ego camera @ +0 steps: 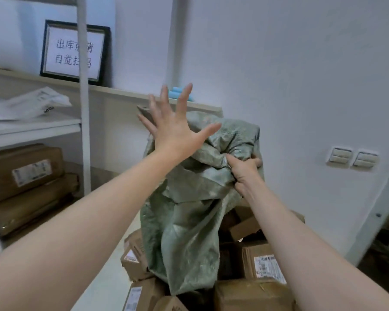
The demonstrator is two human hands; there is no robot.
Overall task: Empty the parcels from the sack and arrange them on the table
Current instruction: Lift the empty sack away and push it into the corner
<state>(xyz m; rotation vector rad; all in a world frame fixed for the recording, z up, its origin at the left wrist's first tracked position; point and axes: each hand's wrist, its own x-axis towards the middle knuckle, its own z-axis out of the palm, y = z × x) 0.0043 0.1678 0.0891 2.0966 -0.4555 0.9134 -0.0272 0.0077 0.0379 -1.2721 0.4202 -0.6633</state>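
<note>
Right hand (245,173) is gripping a bunched fistful of the green sack (189,212) up near its top end, fingers curled tight into the fabric. That's the lifting point. Sack is hanging down from that grip and looks inverted, mouth at the bottom, so gravity is doing the unloading.

Left hand (177,129) is wide open, fingers splayed, holding nothing. It's sitting at the sack's upper left corner, probably going for a second grip there. Can't tell if it's touching the fabric.

Parcels (263,263) are lying in a loose heap on the tabletop (112,281), right under and around the sack's lower end. They're touching and overlapping, labels facing all ways.

Sack's lower part is hanging slack, so my read is mostly emptied, though the folds are hiding whether anything is stuck inside. Arranging isn't started; the heap is unsorted.

Next move likely needs both hands shaking the sack, then putting it aside. Risk: boxes at the heap's edge sliding off.
</note>
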